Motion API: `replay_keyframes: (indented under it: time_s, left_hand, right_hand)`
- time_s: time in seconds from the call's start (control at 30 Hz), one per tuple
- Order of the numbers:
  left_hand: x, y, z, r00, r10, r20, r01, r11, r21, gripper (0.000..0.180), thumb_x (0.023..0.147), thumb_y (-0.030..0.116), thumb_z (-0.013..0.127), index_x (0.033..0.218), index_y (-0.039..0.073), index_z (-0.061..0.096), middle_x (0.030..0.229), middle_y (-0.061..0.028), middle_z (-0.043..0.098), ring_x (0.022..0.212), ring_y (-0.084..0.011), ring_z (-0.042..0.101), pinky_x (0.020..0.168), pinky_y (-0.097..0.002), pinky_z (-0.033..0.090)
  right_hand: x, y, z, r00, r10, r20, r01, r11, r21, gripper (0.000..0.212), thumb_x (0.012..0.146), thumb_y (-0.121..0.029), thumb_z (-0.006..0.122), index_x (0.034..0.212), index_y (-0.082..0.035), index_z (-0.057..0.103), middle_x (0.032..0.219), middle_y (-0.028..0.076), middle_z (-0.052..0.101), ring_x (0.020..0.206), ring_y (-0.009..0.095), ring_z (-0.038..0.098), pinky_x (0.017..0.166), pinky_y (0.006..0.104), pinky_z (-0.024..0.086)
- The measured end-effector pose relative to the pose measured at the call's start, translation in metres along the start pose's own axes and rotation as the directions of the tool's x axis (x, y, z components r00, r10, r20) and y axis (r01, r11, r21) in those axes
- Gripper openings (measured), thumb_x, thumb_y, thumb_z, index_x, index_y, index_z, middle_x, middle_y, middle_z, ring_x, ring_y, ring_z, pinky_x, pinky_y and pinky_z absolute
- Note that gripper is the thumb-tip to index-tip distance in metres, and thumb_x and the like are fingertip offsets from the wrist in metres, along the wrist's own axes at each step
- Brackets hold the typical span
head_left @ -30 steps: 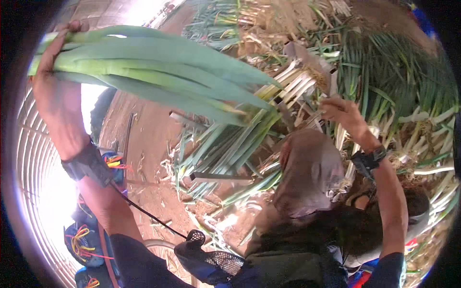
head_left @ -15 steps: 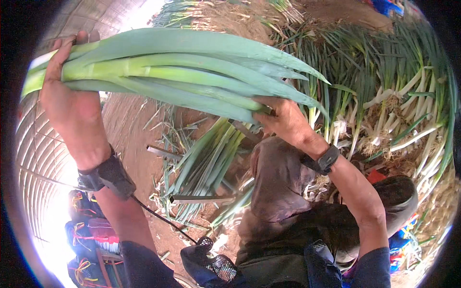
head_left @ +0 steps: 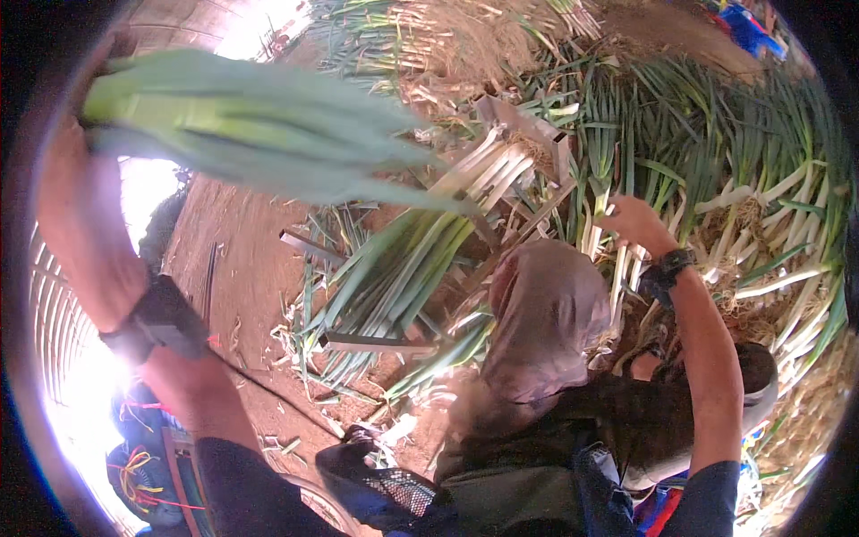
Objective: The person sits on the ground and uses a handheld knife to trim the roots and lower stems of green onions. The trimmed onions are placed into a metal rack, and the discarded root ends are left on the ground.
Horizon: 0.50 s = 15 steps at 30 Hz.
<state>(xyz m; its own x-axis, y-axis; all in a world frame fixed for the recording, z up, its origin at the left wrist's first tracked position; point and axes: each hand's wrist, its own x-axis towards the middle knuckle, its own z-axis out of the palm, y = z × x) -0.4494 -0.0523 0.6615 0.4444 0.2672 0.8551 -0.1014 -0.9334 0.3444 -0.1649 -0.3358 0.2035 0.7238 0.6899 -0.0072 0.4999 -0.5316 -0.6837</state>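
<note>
A large green leek (head_left: 224,125) is held up at the upper left, its leaves fanning rightward and blurred by motion. My left hand (head_left: 73,148) is closed around its lower stalk end, with its fingers mostly hidden behind the leek and the dark rim. To the right, beyond my knee, my right hand (head_left: 637,224) has curled fingers at the pale stalk of another leek (head_left: 600,183) at the edge of a large pile. Below the held leek, trimmed leeks (head_left: 407,259) lie bundled across a metal frame (head_left: 376,344), white ends toward the upper right.
A big pile of leeks (head_left: 716,116) with roots spreads over the right side. More leeks (head_left: 376,36) lie at the far end. Leaf scraps litter the brown ground (head_left: 242,242). Dark bags with coloured cords (head_left: 148,479) stand at the lower left. A black cable (head_left: 277,398) trails from my left wrist.
My left hand has carried the leek leftward. My right hand has let go of its leaves and moved right to the pile. The bundle on the frame now shows its white ends.
</note>
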Motion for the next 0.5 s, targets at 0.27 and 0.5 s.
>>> replay_keyframes:
  time_s: [0.27, 0.5]
  left_hand:
    - [-0.037, -0.123, 0.016, 0.605, -0.502, 0.618, -0.060, 0.745, 0.665, 0.064, 0.082, 0.016, 0.071, 0.142, -0.001, 0.054, 0.120, -0.0198, 0.069, 0.111, -0.0295, 0.066, 0.097, -0.0395, 0.051]
    - [-0.252, -0.259, 0.134, 0.076, -0.555, 0.828, 0.034, 0.832, 0.554, 0.068, 0.075, 0.008, 0.069, 0.138, -0.007, 0.047, 0.110, -0.0315, 0.067, 0.102, -0.0404, 0.068, 0.085, -0.0496, 0.055]
  right_hand:
    - [-0.001, 0.044, 0.035, 0.908, 0.156, 0.389, -0.272, 0.925, 0.265, 0.064, 0.096, -0.042, 0.069, 0.131, 0.011, 0.061, 0.119, 0.026, 0.069, 0.093, 0.030, 0.073, 0.082, 0.0384, 0.061]
    - [-0.012, 0.069, 0.101, 0.844, 0.230, 0.484, -0.400, 0.871, 0.284, 0.046, 0.100, -0.029, 0.066, 0.126, 0.009, 0.066, 0.112, 0.024, 0.071, 0.092, 0.025, 0.073, 0.074, 0.0354, 0.062]
